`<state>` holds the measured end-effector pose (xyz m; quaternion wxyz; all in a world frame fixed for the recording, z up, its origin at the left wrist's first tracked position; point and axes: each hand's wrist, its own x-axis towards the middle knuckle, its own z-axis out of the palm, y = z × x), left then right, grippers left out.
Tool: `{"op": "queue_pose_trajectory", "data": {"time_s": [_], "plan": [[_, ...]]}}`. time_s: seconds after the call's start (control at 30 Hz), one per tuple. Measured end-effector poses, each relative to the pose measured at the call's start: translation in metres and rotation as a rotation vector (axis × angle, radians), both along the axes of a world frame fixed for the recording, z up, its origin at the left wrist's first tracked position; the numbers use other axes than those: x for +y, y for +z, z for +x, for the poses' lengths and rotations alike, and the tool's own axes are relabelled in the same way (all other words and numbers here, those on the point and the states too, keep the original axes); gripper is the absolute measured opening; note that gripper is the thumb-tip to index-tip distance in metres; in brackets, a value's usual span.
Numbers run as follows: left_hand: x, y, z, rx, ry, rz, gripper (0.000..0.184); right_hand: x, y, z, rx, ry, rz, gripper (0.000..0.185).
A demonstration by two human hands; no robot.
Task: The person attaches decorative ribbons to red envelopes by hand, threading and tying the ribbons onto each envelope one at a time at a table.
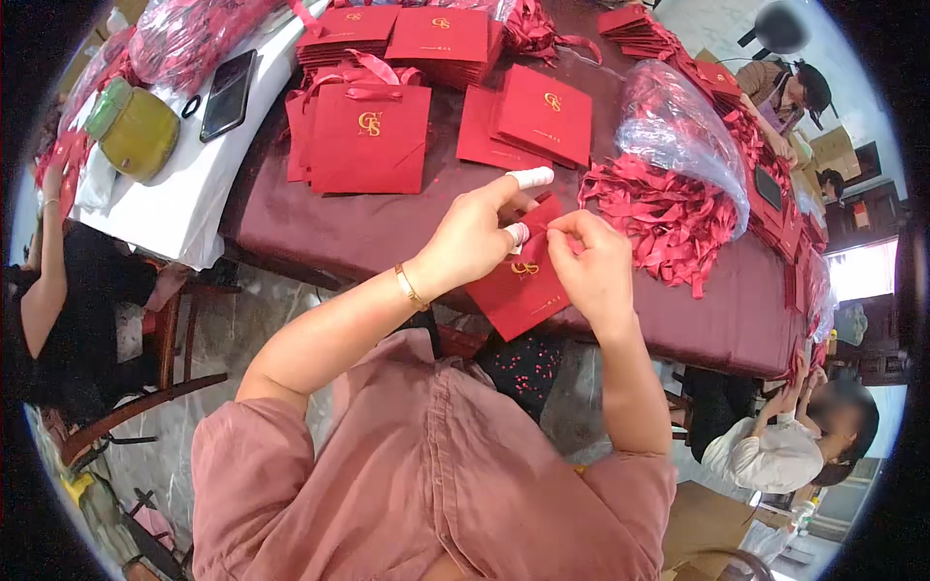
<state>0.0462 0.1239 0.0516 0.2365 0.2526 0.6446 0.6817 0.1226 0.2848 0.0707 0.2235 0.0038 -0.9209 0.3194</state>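
And here the left hand (470, 240), two fingertips wrapped in white, grips a red bag (523, 302) by its upper part, tilted at the near edge of the table (702, 327). The right hand (593, 263) closes to a pinch at the bag's top; what sits between those fingertips, I can't quite tell. Just beyond lie flat red pieces (547, 116), and to the right, heaped ribbons (664, 218) spill from clear plastic (678, 121)!
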Motion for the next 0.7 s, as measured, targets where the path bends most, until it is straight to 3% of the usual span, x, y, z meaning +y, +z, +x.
{"op": "queue_pose_trajectory", "data": {"time_s": [0.43,0.7], "plan": [[-0.005,0.012,0.017,0.397,0.103,-0.085,0.058,-0.01,0.011,0.004,-0.095,-0.07,0.102,0.009],[-0.007,0.009,0.017,0.271,0.063,-0.069,0.056,-0.014,0.012,0.006,-0.112,-0.103,0.13,0.011]]}}
